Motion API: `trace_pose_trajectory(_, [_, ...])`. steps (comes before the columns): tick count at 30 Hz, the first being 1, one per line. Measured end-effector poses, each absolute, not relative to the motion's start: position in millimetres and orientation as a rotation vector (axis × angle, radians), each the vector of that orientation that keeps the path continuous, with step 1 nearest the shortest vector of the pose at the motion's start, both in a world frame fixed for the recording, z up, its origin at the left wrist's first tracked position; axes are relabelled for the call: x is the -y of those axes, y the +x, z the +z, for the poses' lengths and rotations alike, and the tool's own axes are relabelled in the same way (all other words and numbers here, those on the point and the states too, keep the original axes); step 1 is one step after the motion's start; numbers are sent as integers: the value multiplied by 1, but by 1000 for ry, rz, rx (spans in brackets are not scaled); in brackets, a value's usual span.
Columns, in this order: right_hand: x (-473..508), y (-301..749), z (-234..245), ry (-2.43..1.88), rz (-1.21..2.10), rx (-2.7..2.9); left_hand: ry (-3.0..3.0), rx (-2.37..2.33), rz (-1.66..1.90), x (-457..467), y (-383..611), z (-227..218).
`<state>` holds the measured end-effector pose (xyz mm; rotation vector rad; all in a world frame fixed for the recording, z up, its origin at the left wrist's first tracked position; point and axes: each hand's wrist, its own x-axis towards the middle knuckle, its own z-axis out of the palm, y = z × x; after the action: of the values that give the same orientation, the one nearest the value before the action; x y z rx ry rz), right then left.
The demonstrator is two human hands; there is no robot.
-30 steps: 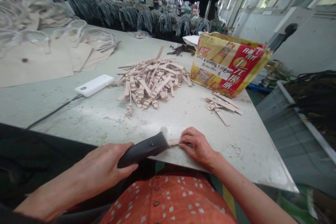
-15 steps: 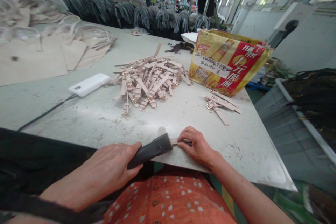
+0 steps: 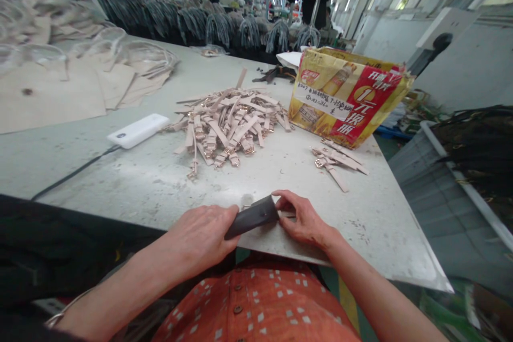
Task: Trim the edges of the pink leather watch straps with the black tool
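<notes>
My left hand (image 3: 206, 230) is closed round a dark, flat, block-shaped piece (image 3: 256, 217), whose exact kind I cannot make out. It is held tilted just over the table's front edge, its right end against the fingers of my right hand (image 3: 302, 219). Between that thumb and those fingers shows a pale strap (image 3: 287, 214), mostly hidden by the hand and the dark piece. Ahead lies a heap of pale pink straps with gold buckles (image 3: 232, 125). A few similar buckled straps (image 3: 339, 159) lie to the right.
A yellow and red carton (image 3: 340, 96) stands at the table's right side. To the left are a white power bank (image 3: 138, 131) with a black cable and pale bag panels (image 3: 48, 91). A grey bin (image 3: 452, 187) stands beyond the right table edge (image 3: 417, 235).
My left hand has moved right and slightly up with the dark piece, closing the gap to my right hand. The strap stretch formerly seen between them is now largely covered.
</notes>
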<state>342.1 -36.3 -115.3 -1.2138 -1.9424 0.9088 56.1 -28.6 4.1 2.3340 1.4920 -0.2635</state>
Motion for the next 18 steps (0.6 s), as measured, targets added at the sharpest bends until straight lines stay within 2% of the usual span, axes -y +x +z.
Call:
trace_pose_trajectory(3, [36,340,-119,-1211,895,1930,2276,-1509,-385,23,53,7])
trace_pose_trajectory(8, [38,339,-124,-1188,846,1934,2172,-1595,-251,12,25,10])
trace_pose_trajectory(18, [39,339,-120,-1171,852,1970,2144,-1490,-282,18,13,0])
